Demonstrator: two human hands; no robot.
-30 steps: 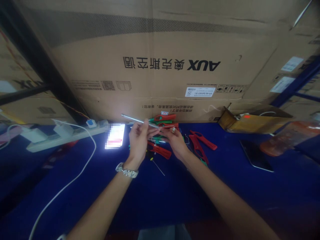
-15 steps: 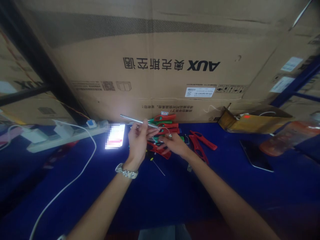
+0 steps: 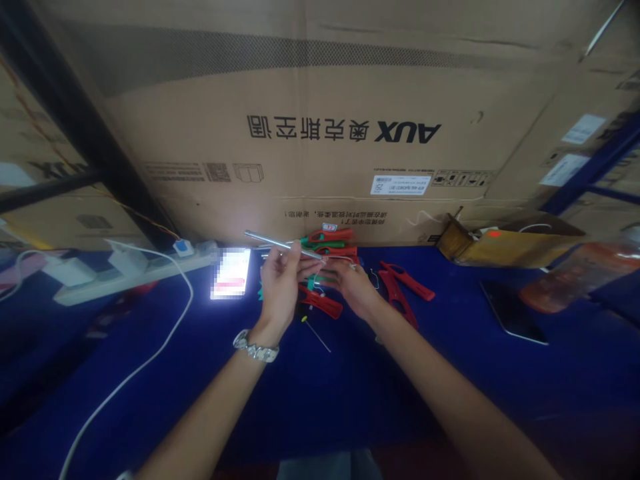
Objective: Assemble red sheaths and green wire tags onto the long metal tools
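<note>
My left hand point(image 3: 281, 285), with a metal watch on its wrist, is closed round a thin silver rod point(image 3: 270, 241) that sticks out up and to the left. My right hand point(image 3: 353, 283) is pinched on a thin white wire point(image 3: 345, 257) at the rod's right end, just above the blue table point(image 3: 450, 373). Under and behind both hands lies a heap of red and green clips point(image 3: 330, 241). A red clip point(image 3: 323, 301) lies right under my hands.
A lit phone point(image 3: 231, 272) lies left of my hands. A white power strip point(image 3: 115, 277) with a white cable point(image 3: 150, 353) runs along the left. More red clips point(image 3: 400, 283), a dark tablet point(image 3: 510, 310) and a small open carton point(image 3: 500, 243) are to the right. A big cardboard box point(image 3: 325, 133) forms the back wall.
My right hand dipped towards the clips half a second ago and has come back up to the rod's end. The left hand and rod shifted slightly right.
</note>
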